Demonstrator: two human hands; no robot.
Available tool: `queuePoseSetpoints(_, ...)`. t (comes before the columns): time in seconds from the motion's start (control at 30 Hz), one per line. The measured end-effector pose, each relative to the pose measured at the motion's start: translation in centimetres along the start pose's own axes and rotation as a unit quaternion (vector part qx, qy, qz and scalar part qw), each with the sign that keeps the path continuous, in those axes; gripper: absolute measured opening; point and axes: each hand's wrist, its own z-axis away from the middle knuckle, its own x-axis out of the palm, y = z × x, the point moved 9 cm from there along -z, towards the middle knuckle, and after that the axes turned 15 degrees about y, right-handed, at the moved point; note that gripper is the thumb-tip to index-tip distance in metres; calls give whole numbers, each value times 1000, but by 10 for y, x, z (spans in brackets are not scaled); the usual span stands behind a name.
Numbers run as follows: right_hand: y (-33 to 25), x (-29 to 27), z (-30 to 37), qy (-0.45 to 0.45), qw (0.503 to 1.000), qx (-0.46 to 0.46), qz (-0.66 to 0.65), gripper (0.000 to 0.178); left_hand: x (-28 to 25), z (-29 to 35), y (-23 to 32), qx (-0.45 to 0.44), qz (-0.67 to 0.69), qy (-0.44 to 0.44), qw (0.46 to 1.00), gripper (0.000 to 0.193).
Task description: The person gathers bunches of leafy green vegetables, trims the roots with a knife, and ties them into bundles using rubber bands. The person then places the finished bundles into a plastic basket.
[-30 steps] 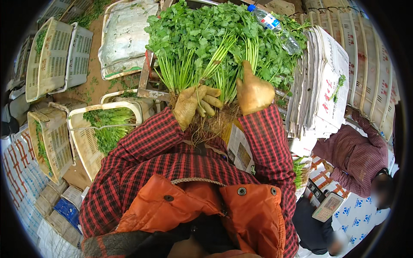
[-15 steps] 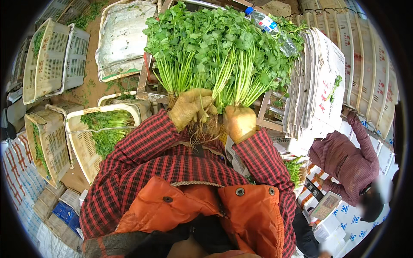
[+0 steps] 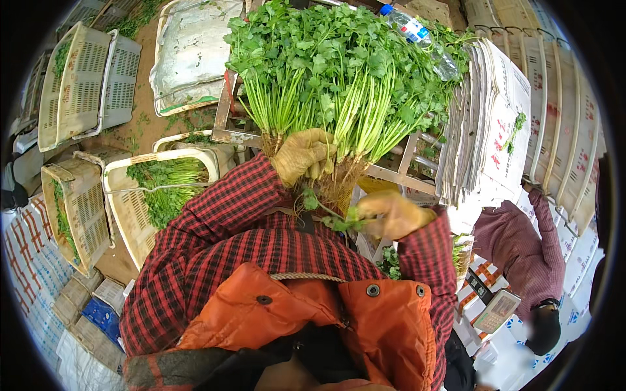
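A large heap of leafy green stalks (image 3: 339,72), like celery or coriander, lies with its leaves away from me and its pale stems and tangled roots (image 3: 342,181) toward me. My left hand (image 3: 303,156), in a yellowish glove, is closed around the stems just above the roots at the heap's near edge. Nearer my body, my right hand (image 3: 393,215), gloved too and somewhat blurred, pinches a small leafy sprig (image 3: 342,220). That sprig hangs below the roots, apart from the heap. A metal rack (image 3: 407,159) shows under the greens.
Right of the heap stands a stack of printed paper sheets (image 3: 486,130); a plastic bottle (image 3: 407,29) lies on the leaves. Plastic crates (image 3: 120,195) holding greens are at the left. A person (image 3: 521,251) works at the right, near a scale (image 3: 497,311).
My right hand has left the stems and moved toward my body and right, with a sprig now in its fingers. My left hand still grips the stems. The view has shifted slightly.
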Motion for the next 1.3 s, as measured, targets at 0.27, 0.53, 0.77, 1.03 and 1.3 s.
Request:
queuePoseSetpoints(0.27, -70, -143, -62, 451, 875, 100, 148, 48, 2, 7, 4, 25, 37, 38, 998, 21)
queuePoseSetpoints(0.53, 2, -48, -91, 243, 855, 155, 431, 40, 3, 8, 1, 49, -85, 95, 991, 20)
queuePoseSetpoints(0.77, -18, -46, -82, 231, 963, 98, 99, 22, -4, 1, -7, 57, -31, 93, 994, 20)
queuePoseSetpoints(1.03, -90, -217, -27, 629, 748, -128, -170, 26, -2, 0, -7, 38, 6, 34, 999, 11)
queuePoseSetpoints(1.3, 30, -75, -94, 320, 920, 221, 48, 32, -6, 5, -10, 36, 22, -8, 999, 28)
